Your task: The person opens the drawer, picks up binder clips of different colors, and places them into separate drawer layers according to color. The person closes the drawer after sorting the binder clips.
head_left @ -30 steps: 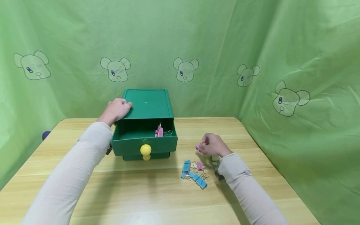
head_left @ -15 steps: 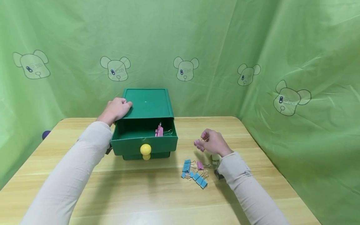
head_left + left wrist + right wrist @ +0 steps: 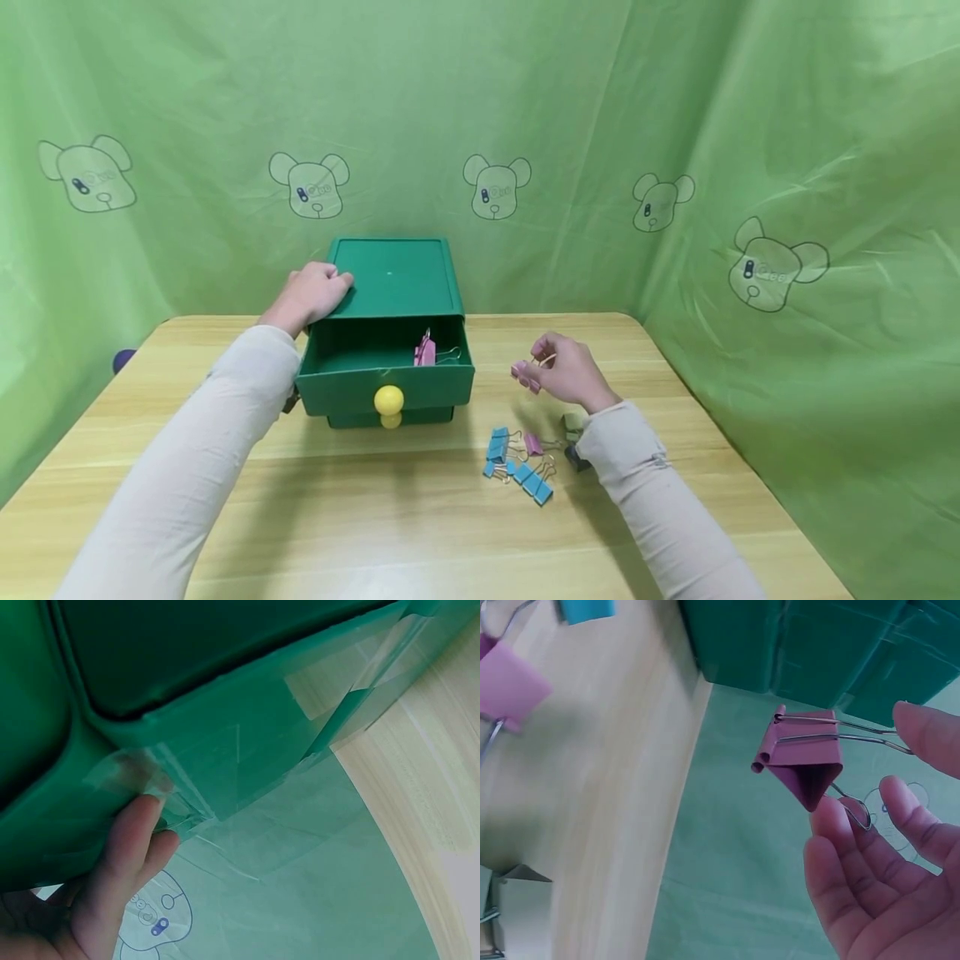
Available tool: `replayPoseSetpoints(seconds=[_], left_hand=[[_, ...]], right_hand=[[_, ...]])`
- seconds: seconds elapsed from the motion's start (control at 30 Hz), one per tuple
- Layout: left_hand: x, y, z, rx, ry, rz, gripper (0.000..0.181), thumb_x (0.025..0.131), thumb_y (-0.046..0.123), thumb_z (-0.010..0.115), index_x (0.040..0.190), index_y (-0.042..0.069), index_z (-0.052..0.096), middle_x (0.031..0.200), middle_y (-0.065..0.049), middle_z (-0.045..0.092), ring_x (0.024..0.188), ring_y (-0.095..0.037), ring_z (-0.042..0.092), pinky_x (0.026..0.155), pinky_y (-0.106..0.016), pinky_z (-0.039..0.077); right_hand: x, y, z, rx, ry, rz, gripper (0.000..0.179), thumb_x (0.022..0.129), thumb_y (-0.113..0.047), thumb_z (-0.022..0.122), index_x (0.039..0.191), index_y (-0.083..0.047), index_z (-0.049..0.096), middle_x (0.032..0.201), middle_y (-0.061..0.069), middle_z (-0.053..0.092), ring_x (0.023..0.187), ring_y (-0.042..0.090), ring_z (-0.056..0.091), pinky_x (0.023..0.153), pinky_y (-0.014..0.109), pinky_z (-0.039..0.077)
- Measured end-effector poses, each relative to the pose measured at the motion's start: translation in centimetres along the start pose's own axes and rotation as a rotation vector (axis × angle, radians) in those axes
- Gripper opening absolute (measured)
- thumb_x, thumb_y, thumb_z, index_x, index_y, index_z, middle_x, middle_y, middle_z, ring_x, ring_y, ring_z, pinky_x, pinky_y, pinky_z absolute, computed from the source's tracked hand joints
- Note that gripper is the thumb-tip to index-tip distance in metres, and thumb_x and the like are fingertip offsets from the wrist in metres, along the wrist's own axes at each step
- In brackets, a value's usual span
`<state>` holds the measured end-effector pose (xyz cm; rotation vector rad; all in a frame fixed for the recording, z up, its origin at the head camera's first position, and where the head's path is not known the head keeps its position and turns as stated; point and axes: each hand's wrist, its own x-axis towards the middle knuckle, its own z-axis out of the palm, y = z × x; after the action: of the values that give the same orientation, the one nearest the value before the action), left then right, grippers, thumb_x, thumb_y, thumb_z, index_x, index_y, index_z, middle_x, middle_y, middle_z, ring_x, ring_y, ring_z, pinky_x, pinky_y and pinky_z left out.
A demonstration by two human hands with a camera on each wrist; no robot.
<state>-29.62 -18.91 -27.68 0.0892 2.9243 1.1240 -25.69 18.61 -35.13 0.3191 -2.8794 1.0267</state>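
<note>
At the back of the table stands a green drawer box (image 3: 390, 279), its upper drawer (image 3: 345, 392) pulled out. Inside that drawer lies pink binder clips (image 3: 425, 351) with wire handles showing. My left hand (image 3: 309, 293) grips the box at its upper left edge; in the left wrist view, fingertips (image 3: 139, 817) press against taped green plastic. Right of the box, my right hand (image 3: 573, 375) holds a pink binder clip (image 3: 804, 754) by its wire handles, raised over the table. The clip's folded body points away from the palm in the right wrist view.
Below the right hand, blue binder clips (image 3: 534, 483) lie beside a pink one (image 3: 533, 444). A pale clip (image 3: 573, 423) and a dark clip (image 3: 577, 457) sit by the right sleeve. Yellow knobs (image 3: 388, 399) stick out from the drawer fronts. Green sheeting (image 3: 562, 100) surrounds the table.
My right hand has lifted the pink binder clip up and slightly left, away from the clips on the table. The left hand and the drawer box stay where they were.
</note>
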Motion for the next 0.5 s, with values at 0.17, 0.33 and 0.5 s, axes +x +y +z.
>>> replayPoseSetpoints(seconds=[0.17,0.33,0.5], left_hand=[[0.0,0.0,0.0,0.002,0.001,0.004,0.04,0.102,0.039,0.038,0.076,0.009,0.043,0.082,-0.013,0.042,0.087,-0.032,0.047,0.061,-0.038,0.048],[0.0,0.0,0.0,0.003,0.004,0.006,0.04,0.102,0.038,0.038,0.075,0.009,0.043,0.081,-0.013,0.042,0.086,-0.031,0.047,0.061,-0.038,0.047],[0.0,0.0,-0.1,0.0,-0.002,0.003,0.04,0.102,0.038,0.038,0.075,0.009,0.043,0.082,-0.013,0.042,0.087,-0.031,0.048,0.061,-0.038,0.048]], right_hand=[[0.0,-0.6,-0.3,0.005,0.011,-0.01,0.033,0.087,-0.029,0.073,0.102,-0.003,0.059,0.098,0.013,0.065,0.084,0.022,0.067,0.068,0.034,0.055],[0.0,-1.2,-0.7,0.002,0.027,-0.025,0.032,0.087,-0.029,0.073,0.102,-0.004,0.059,0.102,0.013,0.064,0.086,0.023,0.068,0.071,0.035,0.056],[-0.1,-1.8,-1.1,-0.006,0.035,-0.028,0.033,0.088,-0.031,0.073,0.102,-0.005,0.059,0.102,0.014,0.064,0.086,0.022,0.068,0.072,0.036,0.055]])
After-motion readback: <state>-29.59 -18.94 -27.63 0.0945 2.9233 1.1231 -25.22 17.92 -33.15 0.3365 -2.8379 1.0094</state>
